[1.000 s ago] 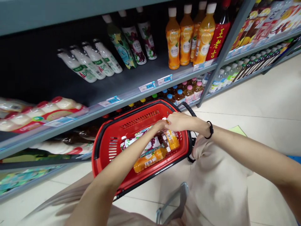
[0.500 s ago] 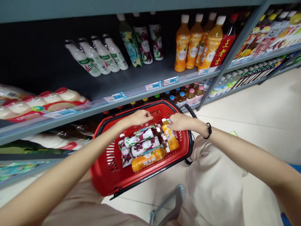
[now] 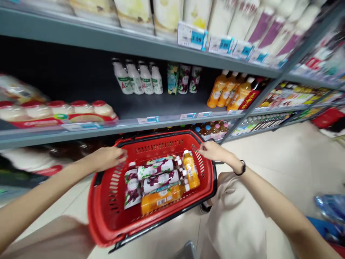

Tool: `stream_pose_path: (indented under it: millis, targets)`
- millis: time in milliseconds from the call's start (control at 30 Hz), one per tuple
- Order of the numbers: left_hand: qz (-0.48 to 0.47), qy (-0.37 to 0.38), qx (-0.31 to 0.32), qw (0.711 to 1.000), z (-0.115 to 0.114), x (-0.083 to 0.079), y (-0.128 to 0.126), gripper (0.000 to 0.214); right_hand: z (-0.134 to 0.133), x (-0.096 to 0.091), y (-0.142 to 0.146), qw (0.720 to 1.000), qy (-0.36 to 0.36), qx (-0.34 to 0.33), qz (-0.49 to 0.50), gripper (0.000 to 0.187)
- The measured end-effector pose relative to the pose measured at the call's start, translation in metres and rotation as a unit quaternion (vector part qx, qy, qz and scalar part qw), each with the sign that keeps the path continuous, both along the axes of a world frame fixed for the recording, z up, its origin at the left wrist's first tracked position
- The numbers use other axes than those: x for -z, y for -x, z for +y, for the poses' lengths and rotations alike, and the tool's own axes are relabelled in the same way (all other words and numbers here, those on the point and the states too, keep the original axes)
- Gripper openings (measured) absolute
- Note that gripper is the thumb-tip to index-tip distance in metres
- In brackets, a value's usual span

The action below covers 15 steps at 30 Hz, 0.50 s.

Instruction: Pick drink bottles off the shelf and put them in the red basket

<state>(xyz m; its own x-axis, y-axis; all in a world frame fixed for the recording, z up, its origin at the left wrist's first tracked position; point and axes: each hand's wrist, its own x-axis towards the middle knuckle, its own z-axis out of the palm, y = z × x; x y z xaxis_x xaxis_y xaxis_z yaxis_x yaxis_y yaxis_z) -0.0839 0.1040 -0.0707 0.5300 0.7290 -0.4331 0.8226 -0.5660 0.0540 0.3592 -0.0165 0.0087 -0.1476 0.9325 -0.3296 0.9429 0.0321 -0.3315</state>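
A red shopping basket [image 3: 107,230] with a black rim is below me. Inside it lie several bottles with grape pictures, such as one grape drink bottle [image 3: 161,181], and two orange juice bottles: one along the near side [image 3: 159,202], one at the right end [image 3: 191,171]. My left hand [image 3: 109,158] hovers over the basket's left end, fingers loosely bent and slightly blurred, with nothing visible in them. Over the right end, near the rim, is my right hand [image 3: 214,151], wearing a black wristband. Its fingers are bent and loosely apart, clear of the orange bottle.
Beyond the basket runs a grey shelf [image 3: 161,108] holding white milk drink bottles [image 3: 138,79], several upright orange juice bottles [image 3: 229,91] and red-capped packs [image 3: 56,113]. Cartons stand on the shelf above. Pale floor [image 3: 272,158] stretches right, with a blue plastic-wrapped pack [image 3: 331,207] at its edge.
My left hand has moved left, from over the bottles to the basket's left end. My right hand has let go of the orange juice bottle and moved to the right rim. The view has tilted up.
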Motion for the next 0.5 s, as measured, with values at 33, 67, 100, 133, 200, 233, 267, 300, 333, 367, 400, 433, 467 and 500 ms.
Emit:
stream_pose_path:
  millis: [33, 67, 100, 133, 200, 233, 267, 300, 333, 367, 400, 433, 467, 500]
  targets:
    - [-0.001, -0.013, -0.002, 1.000, 0.004, 0.001, 0.008, 0.051, 0.001, -0.002, 0.002, 1.000, -0.007, 0.005, 0.001, 0.022]
    - [-0.001, -0.031, -0.007, 1.000, 0.007, 0.004, 0.016, 0.053, 0.002, -0.006, 0.005, 1.000, -0.015, 0.009, 0.003, 0.021]
    - [-0.004, -0.058, -0.022, 0.998, 0.010, 0.008, 0.023, 0.055, 0.003, -0.009, 0.008, 1.000, -0.025, 0.015, 0.007, 0.020]
    - [-0.022, -0.077, -0.020, 0.997, 0.012, 0.013, 0.030, 0.056, 0.005, -0.013, 0.011, 0.999, -0.035, 0.020, 0.012, 0.018]
    - [-0.026, -0.096, -0.003, 0.995, 0.016, 0.025, 0.040, 0.061, 0.009, -0.023, 0.019, 0.997, -0.063, 0.030, 0.022, 0.014]
    - [-0.030, -0.110, 0.010, 0.993, 0.017, 0.030, 0.043, 0.062, 0.011, -0.029, 0.022, 0.996, -0.080, 0.037, 0.027, 0.014]
    - [-0.030, -0.118, 0.024, 0.992, 0.018, 0.034, 0.044, 0.061, 0.014, -0.035, 0.023, 0.994, -0.099, 0.044, 0.032, 0.013]
    - [-0.032, -0.124, 0.038, 0.991, 0.018, 0.037, 0.043, 0.061, 0.018, -0.041, 0.023, 0.991, -0.118, 0.054, 0.035, 0.012]
    - [-0.033, -0.129, 0.049, 0.990, 0.018, 0.039, 0.042, 0.060, 0.023, -0.047, 0.021, 0.988, -0.137, 0.066, 0.036, 0.012]
    - [-0.029, -0.130, 0.057, 0.989, 0.018, 0.039, 0.040, 0.059, 0.029, -0.053, 0.016, 0.984, -0.156, 0.083, 0.036, 0.011]
    - [-0.025, -0.134, 0.058, 0.989, 0.017, 0.038, 0.038, 0.061, 0.036, -0.060, 0.008, 0.978, -0.175, 0.107, 0.032, 0.011]
    - [-0.019, -0.139, 0.054, 0.989, 0.016, 0.037, 0.037, 0.063, 0.045, -0.067, -0.003, 0.971, -0.196, 0.138, 0.024, 0.012]
    - [-0.010, -0.144, 0.045, 0.989, 0.014, 0.035, 0.035, 0.066, 0.054, -0.074, -0.016, 0.959, -0.219, 0.179, 0.013, 0.015]
    - [-0.001, -0.147, 0.033, 0.989, 0.013, 0.034, 0.034, 0.070, 0.064, -0.081, -0.031, 0.942, -0.247, 0.228, -0.004, 0.024]
